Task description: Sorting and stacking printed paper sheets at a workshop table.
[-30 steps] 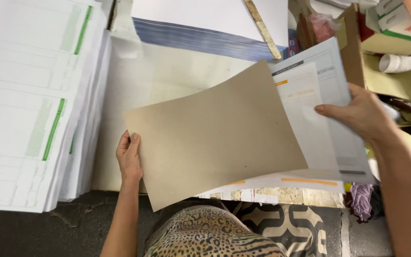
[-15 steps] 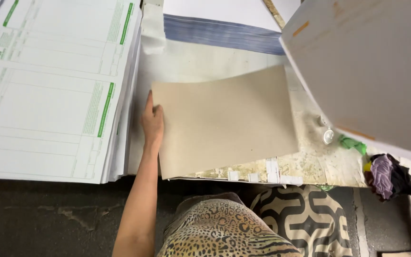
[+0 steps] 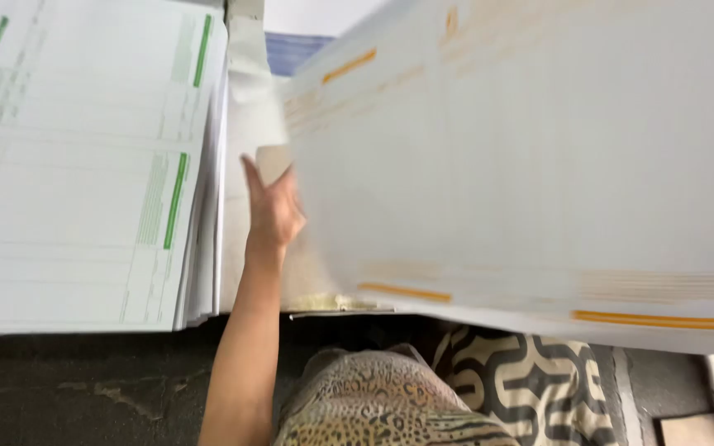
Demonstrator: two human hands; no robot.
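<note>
A large white printed sheet with orange bars [image 3: 522, 173] fills the right and middle of the head view, blurred and close to the camera. It hides my right hand and most of the tan cardboard sheet [image 3: 271, 162], of which only a small corner shows. My left hand [image 3: 273, 208] lies flat at that cardboard's left edge, fingers pointing away from me, partly under the white sheet's edge.
A thick stack of white printed forms with green bars [image 3: 84, 165] lies at the left, right beside my left hand. A dark floor [image 3: 84, 388] runs along the bottom, and patterned clothing [image 3: 423, 396] covers my lap.
The white sheet with orange bars has swept leftward and down from the upper right, now covering the tan cardboard. My left hand has stayed at the cardboard's left edge.
</note>
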